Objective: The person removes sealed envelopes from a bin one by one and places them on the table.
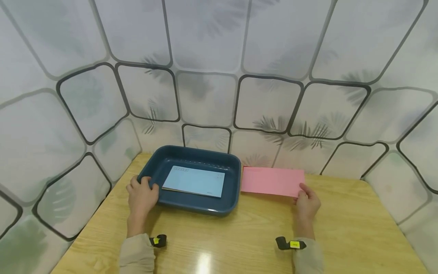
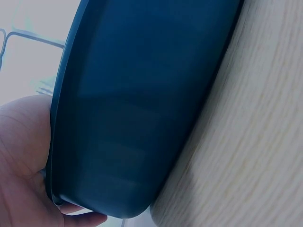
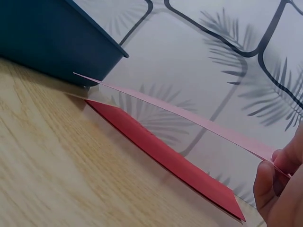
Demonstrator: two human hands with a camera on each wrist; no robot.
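A pink envelope (image 1: 272,181) is lying just to the right of the tray, with the right hand (image 1: 307,201) pinching its lower right corner between thumb and fingers. In the right wrist view the pink envelope is being held above a red envelope (image 3: 163,151), a gap showing between them, while its far end is pointing toward the tray. The red envelope is resting near the patterned wall (image 1: 205,45); from the head view the pink one is hiding it. The dark blue tray (image 1: 184,200) is standing to the left on the wooden surface (image 1: 246,236), its right wall rising between the pink envelope and a light blue envelope (image 1: 195,182), which is lying flat inside. A thin brownish edge is showing under the light blue envelope; what it belongs to is hard to make out. The left hand (image 1: 143,196) is gripping the tray's left rim, its fingers bending over the edge. The left wrist view is showing mainly the tray's outer side, with the hand being cut off at the frame. Nearer the viewer, black straps (image 1: 159,241) with yellow labels are projecting from beige sleeves (image 1: 137,254).
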